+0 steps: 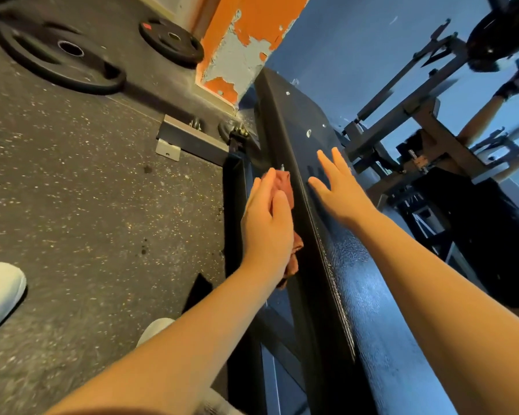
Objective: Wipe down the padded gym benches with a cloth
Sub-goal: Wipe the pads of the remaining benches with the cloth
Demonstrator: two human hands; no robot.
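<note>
Closest in, two bare forearms reach forward, and a white shoe (0,292) stands on the speckled dark floor (87,190) at the lower left. The bench pad (372,295) runs away from the bottom right towards the middle: black, textured upholstery with a sheen on its top face, a stitched seam along the edge and a few pale specks further up. The left hand (267,223) presses a crumpled reddish cloth (283,182) flat against the pad's near side face, fingers straight and held close together, with the cloth bunching out beyond the fingertips and hanging below the wrist. The right hand (339,190) rests palm down on the pad's top face just beside it, fingers straight and spread. Beyond the hands, the bench's metal foot (192,139) sits on the floor. Further off, two black weight plates (60,52) lie flat near a pillar (237,40) with peeling orange paint, a blue wall (357,40) rises behind, and a metal rack (417,115) stands to the right.
</note>
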